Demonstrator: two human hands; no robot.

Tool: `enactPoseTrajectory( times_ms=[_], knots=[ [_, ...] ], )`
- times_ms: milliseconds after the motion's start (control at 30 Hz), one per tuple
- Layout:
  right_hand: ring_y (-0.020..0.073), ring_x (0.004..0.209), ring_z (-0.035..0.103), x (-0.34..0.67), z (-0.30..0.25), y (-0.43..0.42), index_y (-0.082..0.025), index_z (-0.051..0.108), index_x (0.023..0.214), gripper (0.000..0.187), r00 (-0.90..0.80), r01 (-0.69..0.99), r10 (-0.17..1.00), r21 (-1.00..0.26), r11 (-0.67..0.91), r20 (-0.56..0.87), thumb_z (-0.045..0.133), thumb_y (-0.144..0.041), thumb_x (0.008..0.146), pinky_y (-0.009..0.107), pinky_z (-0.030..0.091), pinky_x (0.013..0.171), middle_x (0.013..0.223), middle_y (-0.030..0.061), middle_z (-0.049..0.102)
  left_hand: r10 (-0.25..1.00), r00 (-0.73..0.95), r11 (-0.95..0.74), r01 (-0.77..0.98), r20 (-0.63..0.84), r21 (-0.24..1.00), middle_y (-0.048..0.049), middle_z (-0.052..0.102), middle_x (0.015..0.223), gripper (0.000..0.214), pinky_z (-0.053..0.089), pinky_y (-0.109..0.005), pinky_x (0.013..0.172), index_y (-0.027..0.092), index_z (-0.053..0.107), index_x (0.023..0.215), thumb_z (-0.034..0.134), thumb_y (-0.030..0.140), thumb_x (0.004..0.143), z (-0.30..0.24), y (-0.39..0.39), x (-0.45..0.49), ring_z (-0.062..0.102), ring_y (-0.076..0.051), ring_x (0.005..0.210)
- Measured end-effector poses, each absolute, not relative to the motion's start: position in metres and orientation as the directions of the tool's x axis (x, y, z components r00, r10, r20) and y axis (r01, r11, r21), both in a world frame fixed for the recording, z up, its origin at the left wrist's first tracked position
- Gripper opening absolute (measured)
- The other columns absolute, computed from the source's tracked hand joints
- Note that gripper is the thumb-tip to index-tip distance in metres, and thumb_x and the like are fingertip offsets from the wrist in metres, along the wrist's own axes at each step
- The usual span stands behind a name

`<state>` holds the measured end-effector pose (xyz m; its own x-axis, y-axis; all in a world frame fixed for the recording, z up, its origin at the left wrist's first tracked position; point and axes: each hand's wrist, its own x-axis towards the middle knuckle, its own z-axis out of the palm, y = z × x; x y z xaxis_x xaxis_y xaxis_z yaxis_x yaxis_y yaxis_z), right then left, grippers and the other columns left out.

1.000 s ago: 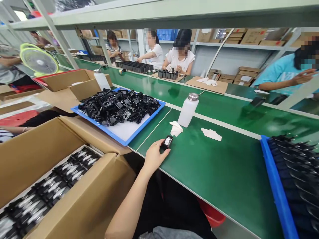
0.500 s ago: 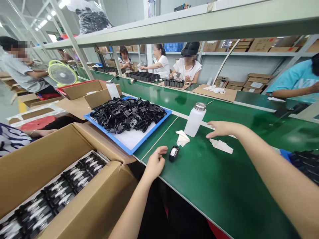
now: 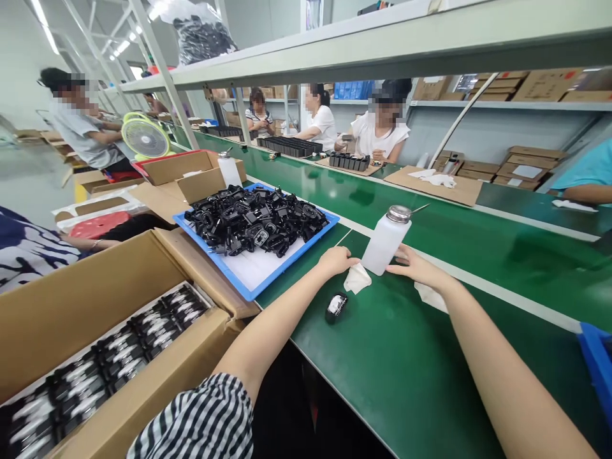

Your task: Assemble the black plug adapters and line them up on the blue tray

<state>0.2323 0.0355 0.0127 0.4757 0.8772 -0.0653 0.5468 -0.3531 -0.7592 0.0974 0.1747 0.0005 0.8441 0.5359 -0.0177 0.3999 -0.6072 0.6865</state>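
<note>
While the left hand [image 3: 337, 260] rests curled at the top corner of a folded white cloth [image 3: 356, 279], whether its fingers actually pinch the fabric cannot be told. Its partner, the right hand [image 3: 417, 268], lies loose and unclenched on the green table [image 3: 430, 382], with its thumb against the base of a white dispenser bottle [image 3: 385, 245] and a second cloth [image 3: 430, 297] beneath it. A small black adapter [image 3: 336, 306] lies untouched just in front of the first cloth, near a blue tray [image 3: 248, 290] heaped with black parts.
</note>
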Motion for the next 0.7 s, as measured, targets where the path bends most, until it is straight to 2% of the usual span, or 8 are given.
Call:
enactPoseTrajectory(
  times_ms=[133,233,300,400,433,533,600,700],
  knots=[
    [0.0308,0.091,0.048,0.242,0.050,0.010,-0.016,0.050,0.094,0.048,0.540,0.632,0.793,-0.486,-0.603,-0.283,0.057,-0.043,0.054,0.043,0.041,0.078,0.102,0.0117,0.051,0.565,0.815,-0.540,0.481,-0.127,0.691,-0.0036,0.052,0.054,0.015,0.042,-0.033,0.063,0.014,0.048,0.047,0.059,0.021,0.056,0.005,0.179,0.104,0.054,-0.023,0.066],
    [0.0276,0.071,0.055,0.228,0.077,0.001,-0.020,0.056,0.074,0.027,0.552,0.678,0.761,-0.348,-0.648,-0.341,0.053,-0.043,0.060,0.042,0.045,0.065,0.073,0.0060,0.060,0.559,0.818,-0.498,0.466,-0.140,0.732,0.0010,0.042,0.044,0.020,0.042,-0.027,0.062,0.015,0.041,0.043,0.056,0.016,0.057,0.018,0.177,0.103,0.052,-0.018,0.062],
    [0.0249,0.069,0.056,0.210,0.086,0.004,-0.021,0.056,0.076,0.026,0.476,0.714,0.818,-0.401,-0.574,-0.324,0.050,-0.044,0.064,0.037,0.046,0.061,0.073,0.0040,0.060,0.549,0.825,-0.453,0.431,-0.136,0.780,0.0024,0.039,0.043,0.019,0.042,-0.025,0.059,0.014,0.041,0.045,0.054,0.016,0.058,0.028,0.173,0.100,0.051,-0.015,0.058],
    [0.0229,0.081,0.053,0.178,0.080,0.018,-0.021,0.050,0.096,0.038,0.373,0.748,0.916,-0.536,-0.392,-0.148,0.049,-0.043,0.066,0.031,0.046,0.062,0.095,0.0046,0.055,0.543,0.826,-0.325,0.372,-0.151,0.869,0.0029,0.042,0.047,0.008,0.042,-0.022,0.052,0.012,0.045,0.060,0.051,0.016,0.063,0.043,0.166,0.094,0.050,-0.011,0.053],
    [0.0230,0.084,0.052,0.169,0.074,0.024,-0.019,0.044,0.104,0.045,0.379,0.749,0.922,-0.559,-0.355,-0.078,0.050,-0.042,0.066,0.031,0.046,0.063,0.099,0.0060,0.053,0.542,0.825,-0.271,0.352,-0.160,0.896,0.0030,0.044,0.050,0.006,0.042,-0.021,0.051,0.012,0.045,0.069,0.049,0.015,0.066,0.047,0.163,0.091,0.050,-0.009,0.052],
    [0.0245,0.085,0.051,0.147,0.055,0.043,-0.014,0.023,0.121,0.071,0.444,0.744,0.893,-0.586,-0.322,0.071,0.055,-0.040,0.063,0.032,0.044,0.065,0.105,0.0107,0.048,0.527,0.830,-0.124,0.291,-0.185,0.949,0.0027,0.050,0.059,0.023,0.043,-0.018,0.053,0.012,0.038,0.094,0.043,0.011,0.071,0.057,0.157,0.081,0.052,-0.006,0.053],
    [0.0255,0.083,0.051,0.140,0.047,0.053,-0.013,0.017,0.123,0.079,0.472,0.753,0.871,-0.576,-0.317,0.137,0.058,-0.035,0.060,0.033,0.044,0.064,0.106,0.0121,0.047,0.486,0.844,0.019,0.251,-0.228,0.968,0.0014,0.054,0.064,0.023,0.043,-0.016,0.054,0.013,0.038,0.096,0.039,0.008,0.073,0.062,0.159,0.073,0.054,-0.005,0.056],
    [0.0246,0.078,0.053,0.136,0.044,0.062,-0.016,0.028,0.117,0.063,0.489,0.774,0.839,-0.562,-0.292,0.237,0.055,-0.030,0.062,0.034,0.043,0.064,0.096,0.0087,0.052,0.386,0.861,0.286,0.229,-0.330,0.930,-0.0024,0.057,0.068,0.014,0.043,-0.017,0.052,0.011,0.047,0.083,0.037,0.016,0.076,0.070,0.168,0.061,0.055,-0.008,0.058]
  ],
)
